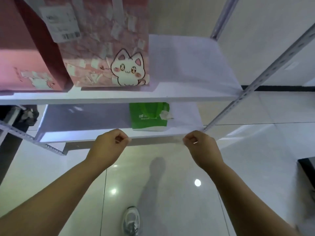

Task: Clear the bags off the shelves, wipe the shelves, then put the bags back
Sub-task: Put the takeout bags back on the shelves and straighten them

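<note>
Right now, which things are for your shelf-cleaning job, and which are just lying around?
For the job:
cat bag
pink bag beside it
green bag
upper shelf
lower shelf
left hand and right hand, fingers curled at the lower shelf's edge

Just lying about:
dark clutter at the left
black box at the right

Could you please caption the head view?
Left hand and right hand, fingers curled, at the lower shelf edge; a green bag lies on it, a pink cat bag stands above.
</note>
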{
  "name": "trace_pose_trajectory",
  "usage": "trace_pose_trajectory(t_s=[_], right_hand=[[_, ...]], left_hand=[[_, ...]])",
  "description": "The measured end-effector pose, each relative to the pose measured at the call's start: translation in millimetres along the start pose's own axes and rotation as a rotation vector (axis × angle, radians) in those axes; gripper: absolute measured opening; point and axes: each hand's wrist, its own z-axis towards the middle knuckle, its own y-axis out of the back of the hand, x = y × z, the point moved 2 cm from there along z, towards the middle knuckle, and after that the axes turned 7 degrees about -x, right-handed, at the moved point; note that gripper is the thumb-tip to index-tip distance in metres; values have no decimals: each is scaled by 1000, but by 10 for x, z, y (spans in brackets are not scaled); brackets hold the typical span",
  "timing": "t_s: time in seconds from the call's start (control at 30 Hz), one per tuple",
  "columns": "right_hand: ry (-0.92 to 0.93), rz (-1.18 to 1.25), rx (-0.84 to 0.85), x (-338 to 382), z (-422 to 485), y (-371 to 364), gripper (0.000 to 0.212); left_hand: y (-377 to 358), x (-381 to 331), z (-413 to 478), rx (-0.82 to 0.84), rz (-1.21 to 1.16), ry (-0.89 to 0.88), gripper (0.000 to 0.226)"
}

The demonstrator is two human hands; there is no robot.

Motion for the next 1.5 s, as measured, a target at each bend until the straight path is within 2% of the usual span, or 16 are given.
trace_pose_trajectory(t_s=[0.2, 0.3, 0.43, 0.6, 0.77, 0.9, 1.07, 1.2, 1.37, 1.5], right_hand=[[-27, 11, -27, -631, 523, -966, 7], [-24, 19, -36, -902, 779, -1411, 16], [-61, 29, -46, -1187, 1132, -1887, 26], [-73, 134, -62, -1400, 1490, -2308, 42], [-15, 201, -19, -1417, 1696, -2574, 65], [62, 258, 8, -1373, 1745, -2688, 50], [24, 331, -119, -1423, 1702, -2711, 28], [35, 294, -175, -1470, 1543, -2678, 18], [-27, 292, -169, -1638, 1158, -2506, 12], [-35, 299, -169, -1849, 760, -2376, 14]], left_hand=[[-793, 711, 570, -4, 24, -26, 11], [-1166, 1034, 857, -30, -18, -4, 3], [-1609, 1357, 1236, -10, -57, -29, 32], [-1931, 1578, 1671, -65, -50, -55, 60], [-2105, 1633, 1873, -38, -147, -120, 52], [-2160, 1672, 1895, -41, -151, -160, 44], [-2180, 1729, 1841, -101, -147, -156, 28], [-2201, 1749, 1653, -154, -129, -177, 16], [-2200, 1822, 1215, -87, -211, -134, 20], [-2190, 1820, 819, -39, -169, -206, 13]])
